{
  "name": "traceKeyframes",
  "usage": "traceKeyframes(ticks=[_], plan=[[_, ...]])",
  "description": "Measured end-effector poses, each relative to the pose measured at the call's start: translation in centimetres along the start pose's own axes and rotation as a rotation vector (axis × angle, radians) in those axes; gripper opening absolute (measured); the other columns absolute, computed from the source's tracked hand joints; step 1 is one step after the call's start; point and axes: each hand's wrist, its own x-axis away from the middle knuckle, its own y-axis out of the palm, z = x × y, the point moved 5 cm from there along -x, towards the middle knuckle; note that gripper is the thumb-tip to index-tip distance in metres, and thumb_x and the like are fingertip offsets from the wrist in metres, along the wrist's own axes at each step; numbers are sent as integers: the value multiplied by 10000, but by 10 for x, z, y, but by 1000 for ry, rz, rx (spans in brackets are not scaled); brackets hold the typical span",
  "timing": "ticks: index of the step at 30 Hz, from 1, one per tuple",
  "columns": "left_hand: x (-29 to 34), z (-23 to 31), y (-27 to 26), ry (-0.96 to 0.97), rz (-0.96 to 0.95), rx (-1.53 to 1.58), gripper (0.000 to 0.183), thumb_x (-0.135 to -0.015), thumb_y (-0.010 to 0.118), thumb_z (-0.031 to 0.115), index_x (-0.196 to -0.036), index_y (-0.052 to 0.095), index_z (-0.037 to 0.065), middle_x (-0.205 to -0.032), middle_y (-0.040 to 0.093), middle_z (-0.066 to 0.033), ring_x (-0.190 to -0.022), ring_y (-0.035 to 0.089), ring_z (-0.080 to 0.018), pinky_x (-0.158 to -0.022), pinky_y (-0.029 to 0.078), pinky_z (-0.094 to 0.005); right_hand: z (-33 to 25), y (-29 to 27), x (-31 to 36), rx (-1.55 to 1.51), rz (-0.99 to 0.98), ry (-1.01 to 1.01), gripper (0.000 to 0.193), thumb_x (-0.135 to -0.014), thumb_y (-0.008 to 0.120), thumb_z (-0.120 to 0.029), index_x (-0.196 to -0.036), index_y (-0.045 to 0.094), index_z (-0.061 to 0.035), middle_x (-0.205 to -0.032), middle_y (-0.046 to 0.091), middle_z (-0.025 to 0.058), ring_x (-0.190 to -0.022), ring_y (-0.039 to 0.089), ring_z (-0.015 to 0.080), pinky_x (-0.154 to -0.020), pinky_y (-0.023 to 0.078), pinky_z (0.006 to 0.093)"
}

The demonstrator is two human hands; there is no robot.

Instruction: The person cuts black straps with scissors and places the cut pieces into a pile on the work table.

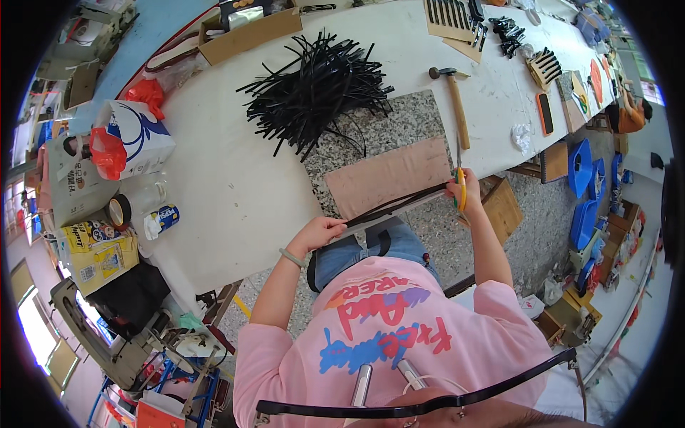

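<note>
My left hand [321, 234] pinches one end of several thin black strips [391, 207]. The strips stretch along the table's near edge to my right hand [474, 191], whose fingers close round scissors [462, 194] with yellow and green handles. The scissor blades point away from me, and the strips' right ends meet the fingers of this hand. Just beyond the strips lies a flat pinkish-brown sheet [389, 175] on a speckled stone slab [417, 118]. A large tangled heap of black strips [317, 93] rests partly on the slab's far left.
A wooden-handled hammer [457, 110] lies right of the slab. Farther right are a phone [544, 114] and racks of black pieces [544, 69]. On the left stand a white bag [139, 139], a glass jar [143, 194] and a blue can [162, 222]. A sewing machine [107, 335] is lower left.
</note>
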Motion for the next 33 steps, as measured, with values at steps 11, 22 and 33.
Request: traceKeyframes(ticks=[11,22,33], plan=[[-3,5,-11,20,263,-349,295,-823,621,310,-811,681,22,-588,598,-30,-513,554,-112,-506,455,-272,12,8,-18,547,175,-293,438,-655,609,-10,-1081,510,1,-772,643,112,-625,639,190,-551,536,302],[18,106,-76,300,585,24,242,-843,591,228,-780,648,2,-621,579,2,-549,498,-84,-527,411,-252,-193,27,49,88,426,-859,491,-767,715,-142,-1168,462,-15,-832,609,70,-687,580,172,-648,484,284],[7,149,-125,398,641,427,196,-858,607,172,-857,648,-19,-626,515,26,-483,373,-26,-440,281,-182,-204,211,99,648,-920,-369,791,-784,375,-733,-1063,576,-21,-775,620,127,-626,620,204,-583,489,319]])
